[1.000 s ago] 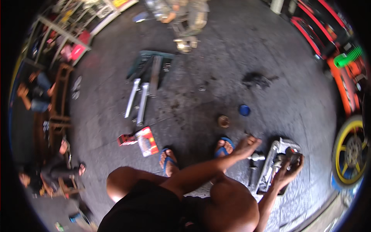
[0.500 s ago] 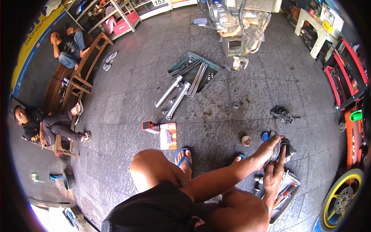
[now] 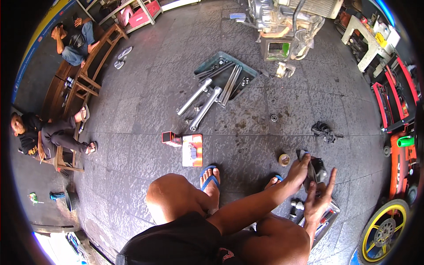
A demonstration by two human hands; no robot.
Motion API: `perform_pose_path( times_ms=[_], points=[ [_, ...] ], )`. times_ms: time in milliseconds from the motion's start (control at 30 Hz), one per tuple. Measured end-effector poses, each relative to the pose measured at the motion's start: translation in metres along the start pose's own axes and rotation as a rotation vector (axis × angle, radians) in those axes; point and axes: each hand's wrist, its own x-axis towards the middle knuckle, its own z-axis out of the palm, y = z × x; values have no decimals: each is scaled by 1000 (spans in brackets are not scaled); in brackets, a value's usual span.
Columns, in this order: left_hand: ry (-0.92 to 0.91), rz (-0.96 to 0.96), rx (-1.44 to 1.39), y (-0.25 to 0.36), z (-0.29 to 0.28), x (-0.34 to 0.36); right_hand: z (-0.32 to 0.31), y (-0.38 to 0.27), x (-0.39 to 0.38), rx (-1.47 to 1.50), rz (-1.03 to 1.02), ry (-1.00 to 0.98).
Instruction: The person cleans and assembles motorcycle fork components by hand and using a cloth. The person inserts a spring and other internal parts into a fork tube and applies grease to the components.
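My left hand [image 3: 301,170] is closed on a dark grey rag [image 3: 314,167], at the right in front of my right knee. A small shiny patch shows against the rag, but I cannot make out what it belongs to. Just below the rag is my right hand [image 3: 316,206], its index finger stretched out and apart from the other fingers. Some of its fingers come close to the rag's lower edge; whether they touch is unclear. Under my right forearm lies a tray of tools [image 3: 329,221], with silver metal parts [image 3: 297,207] beside it.
Ahead sit a green tray [image 3: 207,70] of metal tubes and two fork legs [image 3: 206,108]. A tape roll [image 3: 284,159], black rag [image 3: 323,132], red box [image 3: 171,138] and an engine [image 3: 287,26] are around. Yellow wheel [image 3: 385,233] stands right; two people sit on benches at left.
My right hand has drawn back from the rag, and its index finger now points out to the side. My left hand keeps hold of the rag. The view has shifted slightly.
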Motion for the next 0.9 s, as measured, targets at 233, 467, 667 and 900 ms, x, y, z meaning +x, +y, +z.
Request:
perform_pose_path(
  times_ms=[233,467,667,900],
  points=[
    [214,-21,-511,47,-36,6,-17,-34,45,542,-221,296],
    [-53,476,302,34,7,-19,91,-18,97,508,65,112],
    [49,84,-362,101,-40,3,84,-15,55,-141,-275,-295],
    [-82,76,-341,70,-13,-19,103,6,66,-103,-412,-181]
  ],
)
